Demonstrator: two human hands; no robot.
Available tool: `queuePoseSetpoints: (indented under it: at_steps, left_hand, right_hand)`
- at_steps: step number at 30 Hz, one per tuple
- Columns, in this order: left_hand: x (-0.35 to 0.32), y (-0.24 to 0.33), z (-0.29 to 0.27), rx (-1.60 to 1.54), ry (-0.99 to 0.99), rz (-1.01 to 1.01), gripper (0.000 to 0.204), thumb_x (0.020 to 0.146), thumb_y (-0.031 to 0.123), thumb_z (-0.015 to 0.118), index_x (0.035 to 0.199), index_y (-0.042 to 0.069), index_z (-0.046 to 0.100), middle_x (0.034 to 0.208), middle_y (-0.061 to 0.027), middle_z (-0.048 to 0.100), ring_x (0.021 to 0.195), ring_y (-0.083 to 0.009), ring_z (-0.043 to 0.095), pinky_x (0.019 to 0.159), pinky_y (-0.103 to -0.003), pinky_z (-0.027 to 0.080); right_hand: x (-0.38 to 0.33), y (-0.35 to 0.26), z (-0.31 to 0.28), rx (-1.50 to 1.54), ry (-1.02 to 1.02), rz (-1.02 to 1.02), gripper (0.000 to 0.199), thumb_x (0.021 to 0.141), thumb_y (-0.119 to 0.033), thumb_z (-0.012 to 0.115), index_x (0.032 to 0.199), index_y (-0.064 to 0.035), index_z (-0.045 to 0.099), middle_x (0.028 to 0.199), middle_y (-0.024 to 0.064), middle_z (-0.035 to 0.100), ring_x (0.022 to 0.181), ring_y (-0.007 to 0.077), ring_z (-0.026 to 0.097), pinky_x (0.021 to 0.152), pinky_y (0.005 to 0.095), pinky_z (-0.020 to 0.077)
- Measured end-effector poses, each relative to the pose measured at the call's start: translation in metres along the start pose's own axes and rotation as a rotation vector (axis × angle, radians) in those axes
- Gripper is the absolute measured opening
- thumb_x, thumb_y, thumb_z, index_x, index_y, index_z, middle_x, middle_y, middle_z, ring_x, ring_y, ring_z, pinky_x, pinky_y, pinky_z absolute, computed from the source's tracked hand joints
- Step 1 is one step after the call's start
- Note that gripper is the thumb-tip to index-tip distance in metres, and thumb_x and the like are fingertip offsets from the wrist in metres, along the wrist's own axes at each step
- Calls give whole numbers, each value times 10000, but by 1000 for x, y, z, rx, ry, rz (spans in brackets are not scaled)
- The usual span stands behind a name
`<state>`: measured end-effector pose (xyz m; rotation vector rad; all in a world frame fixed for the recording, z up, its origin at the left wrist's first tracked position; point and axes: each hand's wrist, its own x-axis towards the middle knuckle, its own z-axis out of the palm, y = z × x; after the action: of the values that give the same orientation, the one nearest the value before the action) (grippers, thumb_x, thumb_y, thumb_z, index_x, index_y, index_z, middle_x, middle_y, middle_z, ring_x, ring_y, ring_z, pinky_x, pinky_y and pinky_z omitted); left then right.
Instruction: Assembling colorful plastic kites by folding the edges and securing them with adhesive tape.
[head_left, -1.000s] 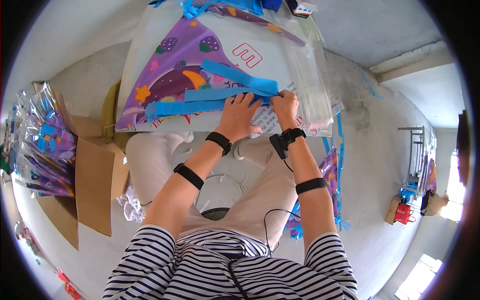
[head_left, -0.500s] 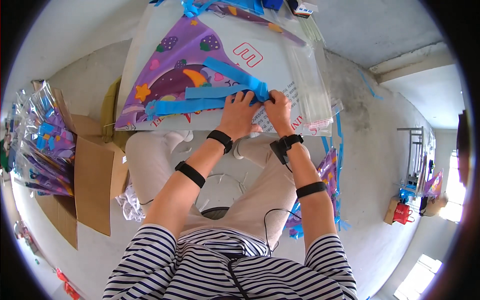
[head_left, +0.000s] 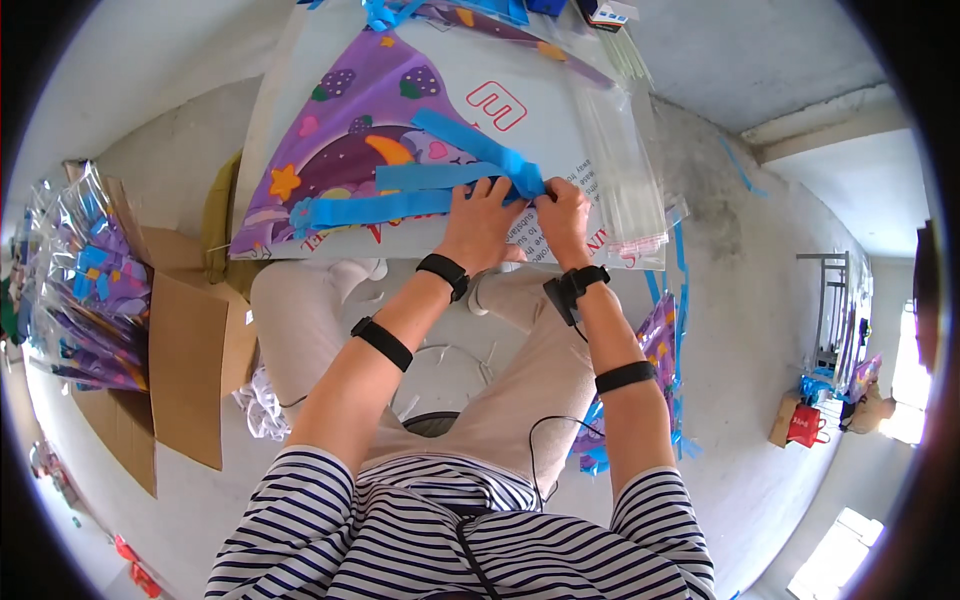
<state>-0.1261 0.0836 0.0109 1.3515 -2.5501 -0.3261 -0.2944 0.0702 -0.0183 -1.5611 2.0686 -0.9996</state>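
Both hands meet at the right corner of a purple triangular kite [head_left: 350, 130] that lies flat on a white board [head_left: 560, 110] in front of the seated person. The left hand [head_left: 480, 222] rests palm down on the kite's lower edge, fingers spread and pressing on the gathered ends of three blue ribbon tails [head_left: 420, 190]. The right hand [head_left: 562, 212] sits just beside it, its fingers curled and pinching the point where the ribbons bunch together; whether the thumb closes fully is hidden. The ribbons fan out leftward from that pinch across the kite, one running up toward the board's middle, two lying near the kite's bottom edge. A stack of clear plastic sleeves [head_left: 625, 170] lies along the board's right edge, close to the right hand. The board's near edge sits just above the person's knees. To the left, well apart from the hands, stands an open cardboard box [head_left: 185, 350] with wrapped kites [head_left: 75, 290] beside it. Bare grey floor [head_left: 740, 250] opens to the right.
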Motion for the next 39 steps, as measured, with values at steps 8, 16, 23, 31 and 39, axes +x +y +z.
queuePoseSetpoints:
  at_steps: [8, 16, 23, 31, 39]
  left_hand:
    - [-1, -3, 4, -30, 34, 4, 725, 623, 478, 869, 1281, 265, 652, 1249, -50, 511, 1191, -279, 469, 995, -483, 361]
    - [-2, -2, 4, -35, 36, 1, 712, 629, 475, 866, 1276, 262, 657, 1247, -54, 511, 1185, -289, 468, 1006, -480, 360]
    - [-4, -3, 6, -39, 82, 29, 685, 623, 469, 866, 1237, 231, 677, 1250, -66, 509, 1180, -303, 469, 1013, -486, 359]
    - [-1, -4, 4, -84, 57, 5, 703, 625, 406, 873, 1246, 170, 643, 1253, -70, 508, 1181, -308, 481, 1003, -474, 376]
    - [13, -19, 17, -452, 206, -105, 562, 716, 112, 811, 1232, 52, 597, 1133, -124, 625, 1059, -314, 585, 961, -469, 455]
  right_hand:
    - [-7, 6, 1, 66, -43, -155, 153, 747, -12, 601, 847, 0, 716, 868, 209, 676, 826, 406, 655, 776, 461, 535]
    - [-11, 13, 1, 35, -1, -321, 146, 772, 21, 592, 835, -8, 721, 840, 188, 650, 799, 391, 652, 728, 458, 540]
    - [-19, 12, 2, -74, -15, -406, 131, 795, 36, 578, 820, -3, 701, 884, 183, 610, 790, 409, 646, 699, 476, 540]
    - [-23, 15, 0, -280, -92, -495, 110, 772, 7, 604, 849, -42, 666, 941, 133, 567, 807, 359, 627, 723, 476, 493]
    - [-27, 6, 1, -391, -106, -536, 158, 760, -1, 613, 909, -40, 647, 946, 99, 566, 908, 294, 623, 763, 443, 450]
